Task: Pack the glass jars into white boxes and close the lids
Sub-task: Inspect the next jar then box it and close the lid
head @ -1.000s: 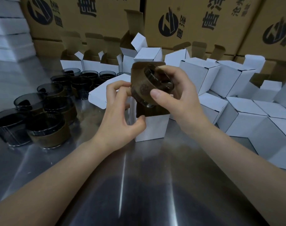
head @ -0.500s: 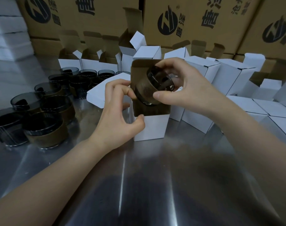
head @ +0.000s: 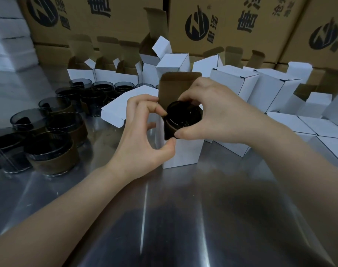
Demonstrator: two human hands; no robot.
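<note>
The right hand grips a glass jar at the mouth of an open white box gripped by the left hand; closed boxes are stacked nearby, and many loose jars await packing on the desk.

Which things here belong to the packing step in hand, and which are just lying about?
In hand: glass jar, gripped by the right hand, at the mouth of the open white box; left hand holds that box; its raised lid flap.
Lying about: unpacked jars at left; closed white boxes at right; open boxes behind; brown cartons.
</note>
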